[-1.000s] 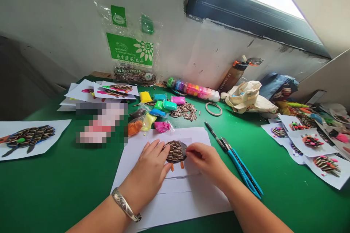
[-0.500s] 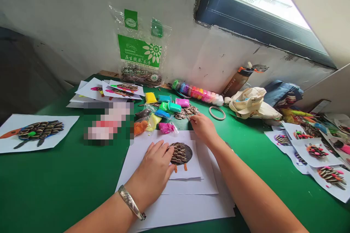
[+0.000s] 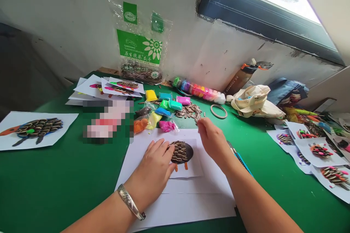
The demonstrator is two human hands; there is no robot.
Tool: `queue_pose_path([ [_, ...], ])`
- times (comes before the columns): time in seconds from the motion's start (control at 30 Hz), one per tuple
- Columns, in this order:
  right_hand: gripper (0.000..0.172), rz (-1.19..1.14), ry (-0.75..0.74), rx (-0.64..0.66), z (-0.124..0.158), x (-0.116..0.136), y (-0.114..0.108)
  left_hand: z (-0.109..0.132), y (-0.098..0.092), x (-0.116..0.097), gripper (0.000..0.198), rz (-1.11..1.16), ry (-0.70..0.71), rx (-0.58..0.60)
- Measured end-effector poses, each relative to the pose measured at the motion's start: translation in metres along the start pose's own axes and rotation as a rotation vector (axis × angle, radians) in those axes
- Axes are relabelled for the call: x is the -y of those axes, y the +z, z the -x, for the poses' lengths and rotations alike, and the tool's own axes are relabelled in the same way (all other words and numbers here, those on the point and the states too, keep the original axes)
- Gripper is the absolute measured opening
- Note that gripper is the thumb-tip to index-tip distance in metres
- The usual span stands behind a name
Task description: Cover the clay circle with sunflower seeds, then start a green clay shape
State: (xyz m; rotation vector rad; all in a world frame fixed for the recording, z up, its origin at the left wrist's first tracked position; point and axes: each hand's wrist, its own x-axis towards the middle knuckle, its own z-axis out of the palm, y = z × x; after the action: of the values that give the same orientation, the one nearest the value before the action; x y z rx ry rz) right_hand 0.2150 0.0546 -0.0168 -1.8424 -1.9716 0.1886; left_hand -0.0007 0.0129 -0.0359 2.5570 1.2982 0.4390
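My left hand (image 3: 156, 162), with a silver bangle on its wrist, lies flat with fingers stretched over the left part of a white sheet (image 3: 195, 171). Beside its fingertips, striped sunflower seeds (image 3: 179, 151) overlap in rows on a black clay oval (image 3: 189, 153), with orange clay feet (image 3: 186, 166) below. Above the sheet's upper right corner is my right hand (image 3: 213, 136), fingers closed together; whatever they pinch, if anything, is hidden. The loose pile of sunflower seeds (image 3: 188, 111) lies just beyond it.
Small packets of coloured clay (image 3: 164, 111) crowd behind the sheet. A bag of sunflower seeds (image 3: 140, 54) leans on the wall. Right of the pile lies a tape ring (image 3: 218, 111), near a cloth bag (image 3: 257, 102). Seed pictures (image 3: 41, 131) lie left, others (image 3: 321, 151) right.
My right hand has drawn back from the seed pile, toward me and slightly right, with its fingers closed. My left hand stays flat on the sheet.
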Motion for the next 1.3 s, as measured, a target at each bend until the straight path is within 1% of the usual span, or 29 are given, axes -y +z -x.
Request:
queue_pose_path([
  [0.07, 0.015, -0.329, 0.021, 0.147, 0.028, 0.005, -0.007, 0.0, 0.0, 0.0, 0.04, 0.004, -0.001, 0.008],
  [0.13, 0.014, -0.568, 0.099, 0.311, 0.052, 0.011, -0.007, -0.001, -0.001, 0.0, 0.041, 0.003, -0.004, 0.028],
  [0.17, 0.014, -0.658, 0.137, 0.364, 0.061, 0.013, -0.005, -0.001, -0.002, 0.0, 0.042, 0.001, -0.006, 0.038],
  [0.23, 0.015, -0.745, 0.197, 0.425, 0.071, 0.017, 0.001, -0.001, -0.002, 0.0, 0.042, -0.003, -0.008, 0.05],
  [0.3, 0.015, -0.726, 0.207, 0.416, 0.072, 0.02, 0.008, -0.002, -0.002, 0.001, 0.042, -0.005, -0.006, 0.056],
  [0.37, 0.014, -0.661, 0.185, 0.371, 0.069, 0.022, 0.013, -0.002, -0.002, 0.001, 0.042, -0.009, -0.005, 0.064],
  [0.43, 0.015, -0.597, 0.159, 0.329, 0.067, 0.022, 0.016, -0.002, -0.002, 0.001, 0.042, -0.016, -0.006, 0.07],
  [0.53, 0.015, -0.506, 0.132, 0.304, 0.066, 0.024, 0.017, -0.002, -0.001, 0.002, 0.043, -0.024, -0.006, 0.07],
  [0.73, 0.016, -0.358, 0.076, 0.324, 0.065, 0.03, 0.017, -0.002, -0.001, 0.001, 0.043, -0.036, -0.005, 0.063],
  [0.87, 0.015, -0.288, 0.071, 0.356, 0.063, 0.032, 0.018, -0.001, -0.002, 0.0, 0.044, -0.041, -0.011, 0.073],
  [0.93, 0.013, -0.295, 0.061, 0.37, 0.062, 0.032, 0.019, -0.001, -0.002, 0.0, 0.044, -0.039, -0.013, 0.076],
  [1.07, 0.012, -0.382, 0.025, 0.379, 0.061, 0.03, 0.018, 0.0, 0.0, 0.001, 0.044, -0.027, -0.005, 0.056],
  [1.13, 0.009, -0.38, 0.055, 0.375, 0.062, 0.027, 0.015, -0.001, 0.001, 0.001, 0.043, -0.017, -0.003, 0.038],
  [1.2, 0.009, -0.363, 0.084, 0.377, 0.064, 0.022, 0.011, -0.001, 0.001, 0.001, 0.043, -0.006, -0.001, 0.026],
  [1.3, 0.009, -0.355, 0.048, 0.37, 0.069, 0.015, 0.007, -0.001, 0.0, 0.001, 0.043, 0.0, 0.003, 0.019],
])
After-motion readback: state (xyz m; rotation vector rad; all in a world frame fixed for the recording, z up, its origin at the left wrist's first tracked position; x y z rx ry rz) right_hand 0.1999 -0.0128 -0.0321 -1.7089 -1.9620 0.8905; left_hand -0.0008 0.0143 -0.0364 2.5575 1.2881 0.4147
